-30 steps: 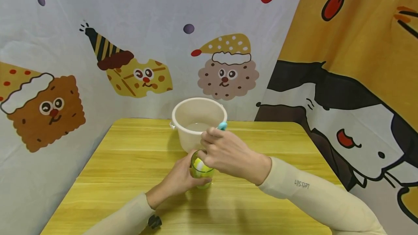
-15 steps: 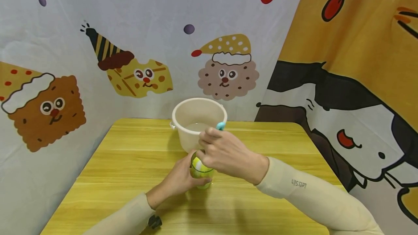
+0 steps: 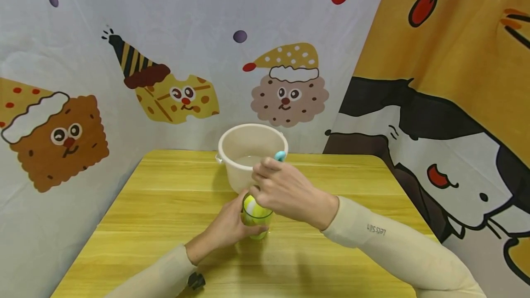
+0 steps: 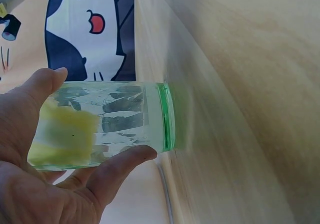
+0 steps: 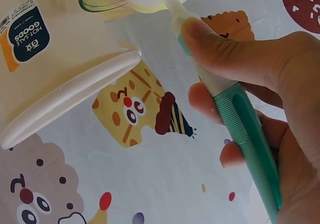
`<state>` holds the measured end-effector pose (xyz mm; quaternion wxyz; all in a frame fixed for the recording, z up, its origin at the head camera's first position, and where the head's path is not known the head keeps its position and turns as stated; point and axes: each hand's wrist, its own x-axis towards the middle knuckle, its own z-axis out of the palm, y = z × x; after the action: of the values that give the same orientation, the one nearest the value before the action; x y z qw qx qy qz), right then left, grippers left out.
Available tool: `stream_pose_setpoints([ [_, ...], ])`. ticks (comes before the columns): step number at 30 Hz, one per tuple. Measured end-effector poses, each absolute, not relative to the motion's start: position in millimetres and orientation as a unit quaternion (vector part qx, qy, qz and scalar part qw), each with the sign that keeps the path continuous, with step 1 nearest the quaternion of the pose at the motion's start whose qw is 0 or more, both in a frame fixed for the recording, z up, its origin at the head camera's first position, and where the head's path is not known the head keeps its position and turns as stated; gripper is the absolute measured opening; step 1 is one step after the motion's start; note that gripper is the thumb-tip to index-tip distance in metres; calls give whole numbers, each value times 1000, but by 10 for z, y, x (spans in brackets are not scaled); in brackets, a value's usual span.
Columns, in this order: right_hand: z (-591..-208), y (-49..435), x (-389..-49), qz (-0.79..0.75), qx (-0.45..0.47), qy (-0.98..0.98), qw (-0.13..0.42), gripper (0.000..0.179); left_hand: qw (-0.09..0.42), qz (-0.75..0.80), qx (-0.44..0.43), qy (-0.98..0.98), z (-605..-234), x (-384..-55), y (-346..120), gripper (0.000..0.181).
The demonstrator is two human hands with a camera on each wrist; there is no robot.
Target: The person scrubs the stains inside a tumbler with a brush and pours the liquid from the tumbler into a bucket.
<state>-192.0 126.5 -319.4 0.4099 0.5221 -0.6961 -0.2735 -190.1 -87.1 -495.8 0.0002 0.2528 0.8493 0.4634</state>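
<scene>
My left hand point(image 3: 229, 224) grips a clear, green-tinted glass point(image 4: 127, 116) from the side, its base at the tabletop. Inside the glass's upper part sits the yellow and white sponge head point(image 4: 62, 136) of a bottle brush. The brush's teal and white handle point(image 5: 247, 134) is held in my right hand point(image 3: 285, 192), thumb along its neck and fingers curled round it. In the right wrist view the sponge shows at the glass's mouth. From the head, the handle's light blue end pokes out above the right knuckles, and the hand covers most of the rest.
A cream bucket point(image 3: 233, 176) stands just behind the glass, with what looks like water at its bottom. The wood-patterned table point(image 3: 165, 197) ends at a cartoon-printed cloth point(image 3: 186, 13). A small black device point(image 3: 196, 281) is at the left sleeve.
My right hand has shifted slightly left and up with the brush, and the sponge shows a little higher in the glass. The left hand and glass have stayed in place.
</scene>
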Motion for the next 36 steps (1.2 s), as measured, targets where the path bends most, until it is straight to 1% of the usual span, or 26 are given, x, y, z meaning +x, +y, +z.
stream_pose_setpoints([
  [5,-3203,1260,-1946,-277,518,-702,403,20,-2,459,252,852,-4963,-1904,-872,103],
  [14,-3206,1249,-2005,-267,510,-718,391,15,-3,462,249,851,-4959,-1905,-866,97],
  [23,-3210,1279,-2080,-264,501,-729,385,18,-2,462,236,855,-4935,-1894,-864,95],
  [29,-3211,1304,-2095,-269,498,-731,381,20,-1,464,240,853,-4946,-1902,-869,96],
  [36,-3232,1333,-2116,-272,497,-736,370,18,0,467,237,852,-4961,-1905,-873,98],
])
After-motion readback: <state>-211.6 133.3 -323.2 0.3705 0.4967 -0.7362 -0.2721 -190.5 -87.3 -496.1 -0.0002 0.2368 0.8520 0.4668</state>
